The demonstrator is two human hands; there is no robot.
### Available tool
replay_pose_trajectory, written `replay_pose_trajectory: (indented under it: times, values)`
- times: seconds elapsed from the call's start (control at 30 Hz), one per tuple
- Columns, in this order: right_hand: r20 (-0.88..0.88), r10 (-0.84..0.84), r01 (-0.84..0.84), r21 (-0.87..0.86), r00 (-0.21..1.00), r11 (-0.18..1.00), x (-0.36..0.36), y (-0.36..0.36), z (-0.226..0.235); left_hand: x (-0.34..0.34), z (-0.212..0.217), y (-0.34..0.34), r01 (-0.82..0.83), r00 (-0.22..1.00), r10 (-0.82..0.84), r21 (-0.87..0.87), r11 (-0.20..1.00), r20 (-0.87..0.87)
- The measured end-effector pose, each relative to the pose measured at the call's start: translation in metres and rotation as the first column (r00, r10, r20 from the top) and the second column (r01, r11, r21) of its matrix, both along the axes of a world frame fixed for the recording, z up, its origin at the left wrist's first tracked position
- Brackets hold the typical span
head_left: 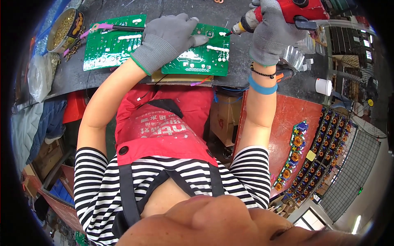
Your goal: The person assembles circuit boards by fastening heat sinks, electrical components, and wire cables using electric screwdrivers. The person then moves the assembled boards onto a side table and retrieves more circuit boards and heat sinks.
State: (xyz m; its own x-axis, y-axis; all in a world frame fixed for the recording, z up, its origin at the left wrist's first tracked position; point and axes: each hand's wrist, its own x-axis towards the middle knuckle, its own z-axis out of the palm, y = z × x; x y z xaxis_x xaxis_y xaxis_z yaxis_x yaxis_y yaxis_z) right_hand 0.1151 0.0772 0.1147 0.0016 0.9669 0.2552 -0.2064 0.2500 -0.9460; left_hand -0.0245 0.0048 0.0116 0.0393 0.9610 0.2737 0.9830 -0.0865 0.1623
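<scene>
My left hand point(170, 35), in a grey knit glove, lies across the gap between two green circuit boards. Its thumb is stretched over the right board point(193, 57), while the other fingers reach to that board's far edge, their tips partly hidden. My right hand point(273, 35), gloved alike, is closed round a red power screwdriver point(301, 9). The tool's dark bit points left, its tip at the far right corner of the right board; whether it touches cannot be told. A black cable point(128, 28) with a pink sleeve and ring lug crosses the left board point(102, 55).
A tub of small brass-coloured screws point(62, 30) stands at the far left, above a clear plastic bag point(40, 80). A white cup point(323, 87) lies on its side at right. Boards with copper coils point(295, 156) rest on the red surface point(266, 119) beside my right arm.
</scene>
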Motion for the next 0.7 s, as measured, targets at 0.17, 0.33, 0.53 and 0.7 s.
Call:
replay_pose_trajectory:
  times: [0.17, 0.33, 0.53, 0.7]
  values:
    - [-0.019, -0.034, 0.032, -0.09, 0.999, 0.995, -0.001, -0.007, 0.001, 0.002, -0.004, -0.003, 0.012, 1.0, -0.012, 0.05, 0.999, 0.013]
    - [-0.047, 0.007, -0.01, -0.075, 0.999, 0.997, 0.005, -0.002, -0.011, 0.002, -0.005, -0.002, 0.01, 1.0, -0.01, 0.05, 0.999, 0.003]
    - [-0.089, 0.032, -0.033, -0.015, 0.996, 0.999, 0.003, 0.006, -0.025, -0.003, -0.009, 0.003, 0.019, 1.0, -0.02, 0.082, 0.996, 0.008]
    - [-0.06, 0.239, -0.244, -0.116, 0.969, 0.963, 0.022, 0.019, -0.046, -0.009, 0.004, 0.0, -0.02, 0.99, 0.013, 0.044, 0.999, 0.141]
